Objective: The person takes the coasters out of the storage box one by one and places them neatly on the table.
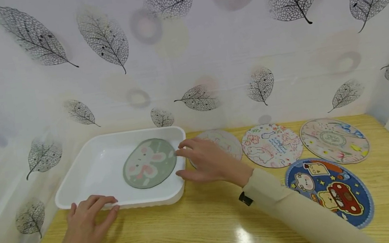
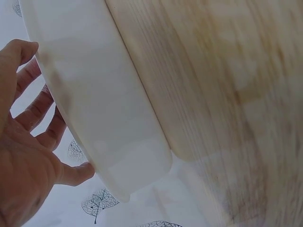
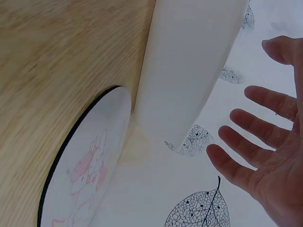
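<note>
A white plastic basin point(image 1: 91, 169) stands at the left of the table, with an oval grey-green mat point(image 1: 165, 165) with a pink-and-white rabbit print lying in it, toward the right side. My left hand point(image 1: 88, 221) is at the basin's front-left rim, its relaxed fingers along the edge. In the left wrist view, the fingers of that hand are spread beside the rim. Over the basin's right rim is my right hand point(image 1: 205, 159), fingers extended near the mat's edge. From the right wrist view, these fingers are spread with nothing between them. Partly behind this hand lies a pale round mat point(image 1: 229, 143).
To the right on the wooden table point(image 1: 166, 241) lie a white floral mat point(image 1: 271, 146), a beige flowered mat point(image 1: 333, 139) and a dark blue cartoon mat point(image 1: 339, 196), partly under the right sleeve point(image 1: 296, 211). A leaf-print curtain point(image 1: 209, 65) hangs behind.
</note>
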`<state>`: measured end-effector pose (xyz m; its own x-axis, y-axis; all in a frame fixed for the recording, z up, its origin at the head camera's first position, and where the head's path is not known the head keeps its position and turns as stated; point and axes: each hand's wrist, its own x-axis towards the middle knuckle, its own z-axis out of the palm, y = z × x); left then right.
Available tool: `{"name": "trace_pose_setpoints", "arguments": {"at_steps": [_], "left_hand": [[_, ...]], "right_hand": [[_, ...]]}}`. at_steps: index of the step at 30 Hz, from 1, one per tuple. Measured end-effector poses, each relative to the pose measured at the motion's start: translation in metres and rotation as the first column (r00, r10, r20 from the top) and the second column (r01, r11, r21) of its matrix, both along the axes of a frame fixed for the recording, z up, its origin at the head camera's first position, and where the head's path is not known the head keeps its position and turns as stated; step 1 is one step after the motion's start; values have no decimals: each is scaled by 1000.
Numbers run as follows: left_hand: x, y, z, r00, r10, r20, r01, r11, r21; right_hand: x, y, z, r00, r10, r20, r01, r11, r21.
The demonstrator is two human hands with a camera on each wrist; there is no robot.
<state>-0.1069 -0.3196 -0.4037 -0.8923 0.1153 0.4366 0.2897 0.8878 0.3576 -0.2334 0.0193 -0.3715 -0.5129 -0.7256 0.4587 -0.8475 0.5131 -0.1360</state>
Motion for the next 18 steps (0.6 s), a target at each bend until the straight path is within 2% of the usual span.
{"name": "trace_pose_setpoints", "arguments": {"at_steps": [8, 18], "left_hand": [[0, 0, -1, 1000, 6, 7, -6, 1000, -9], [0, 0, -2, 1000, 4, -8, -4, 1000, -8]], "right_hand": [[-5, -18, 0, 997, 2, 83, -8, 997, 73], [-20, -39, -3, 997, 36, 67, -44, 993, 111]]}}
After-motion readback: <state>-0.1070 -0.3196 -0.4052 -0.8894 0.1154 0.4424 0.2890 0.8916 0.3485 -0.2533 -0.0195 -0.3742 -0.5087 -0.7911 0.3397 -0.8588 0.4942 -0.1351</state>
